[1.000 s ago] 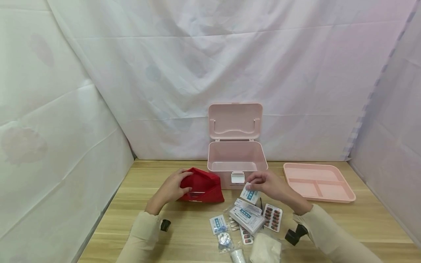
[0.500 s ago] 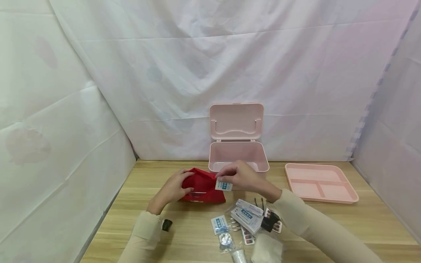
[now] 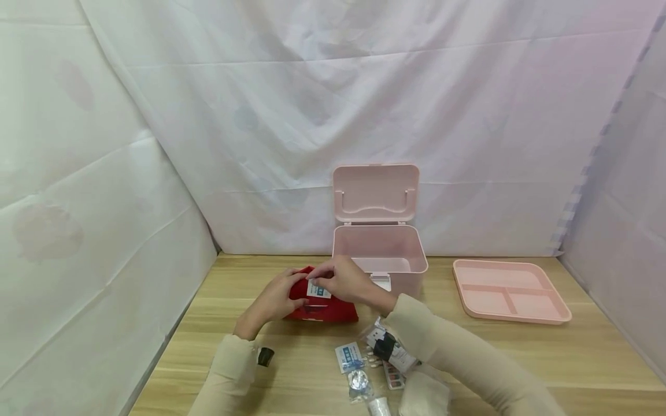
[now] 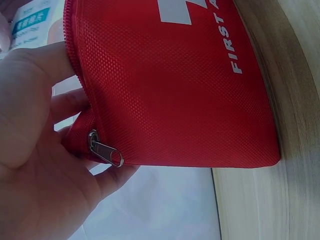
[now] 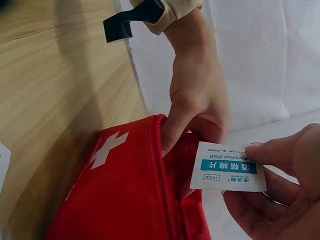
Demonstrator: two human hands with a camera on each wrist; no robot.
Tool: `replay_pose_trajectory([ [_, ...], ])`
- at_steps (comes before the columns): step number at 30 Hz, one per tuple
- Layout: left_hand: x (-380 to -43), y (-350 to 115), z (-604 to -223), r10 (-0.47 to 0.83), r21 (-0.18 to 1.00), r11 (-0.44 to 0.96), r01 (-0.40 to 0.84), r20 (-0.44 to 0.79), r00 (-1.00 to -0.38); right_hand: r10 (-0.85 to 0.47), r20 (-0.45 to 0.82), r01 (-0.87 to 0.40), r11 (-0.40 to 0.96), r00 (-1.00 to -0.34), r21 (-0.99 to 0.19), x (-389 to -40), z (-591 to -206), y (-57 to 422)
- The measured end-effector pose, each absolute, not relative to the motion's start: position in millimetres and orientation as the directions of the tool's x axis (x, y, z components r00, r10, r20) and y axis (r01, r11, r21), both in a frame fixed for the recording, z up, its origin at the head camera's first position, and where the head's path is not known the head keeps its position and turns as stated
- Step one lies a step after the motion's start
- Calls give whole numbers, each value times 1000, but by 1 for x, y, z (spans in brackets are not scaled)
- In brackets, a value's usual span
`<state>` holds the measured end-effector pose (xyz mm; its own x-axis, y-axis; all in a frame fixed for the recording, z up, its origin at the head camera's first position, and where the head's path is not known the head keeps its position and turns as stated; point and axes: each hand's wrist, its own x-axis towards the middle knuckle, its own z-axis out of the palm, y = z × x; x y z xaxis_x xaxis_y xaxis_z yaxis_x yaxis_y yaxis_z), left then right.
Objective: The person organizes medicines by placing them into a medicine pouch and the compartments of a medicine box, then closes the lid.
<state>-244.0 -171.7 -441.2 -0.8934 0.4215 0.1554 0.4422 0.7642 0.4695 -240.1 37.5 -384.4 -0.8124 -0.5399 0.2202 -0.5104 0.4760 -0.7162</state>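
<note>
Gripping with bent fingers, thumb set apart, the left hand (image 3: 274,296) holds the left end of the red pouch (image 3: 338,311), which sits near the bench (image 3: 296,381)'s back edge, left of its middle; presumably this keeps the unzipped mouth gaping. Right hand (image 3: 343,280), at that mouth, pinches an alcohol pad packet (image 5: 228,172) by one edge between thumb and fingers, likely leaving the rest clear; cannot tell whether it touches the fabric. Toward the bench's near side: second packet (image 3: 347,356), clear sachet (image 3: 358,381), white roll (image 3: 378,406), blister strip (image 3: 393,377), pale bundle (image 3: 424,397); right sleeve (image 3: 442,338) hides part of this pile. Pink box (image 3: 411,282), lid up, stands at the back edge, probably limiting room behind the right hand. Divided tray (image 3: 528,303): toward the back right corner.
</note>
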Motion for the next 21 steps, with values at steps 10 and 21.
replay_pose_trajectory([
  [10, -243, -173, -440, 445, 470, 748, 469, 169, -879, -569, 292, -599, 482, -769, -640, -243, -402, 21],
  [21, -244, -174, -441, 473, 464, 727, 506, 195, -859, -523, 382, -647, 638, -762, -418, -241, -411, 16],
])
